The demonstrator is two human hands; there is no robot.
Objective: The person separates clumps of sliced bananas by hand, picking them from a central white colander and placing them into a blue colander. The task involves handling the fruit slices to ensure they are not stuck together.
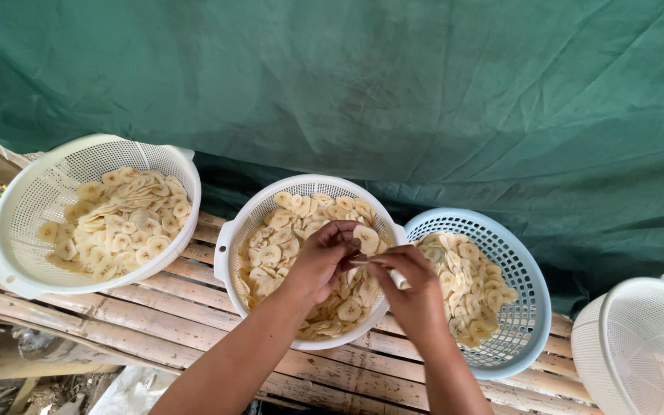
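Pale banana slice (366, 237) pinched in left hand (323, 260) fingers (345, 234); right hand (416, 288) fingers closed on thin stick (369, 262) beneath it.

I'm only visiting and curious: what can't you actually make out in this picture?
- What the left hand and right hand pinch together: head view, fingers cover it.
- Far-right white basket: cut off by the frame edge, contents unseen.
- Bottoms of the middle basket and blue basket: buried under banana slices.
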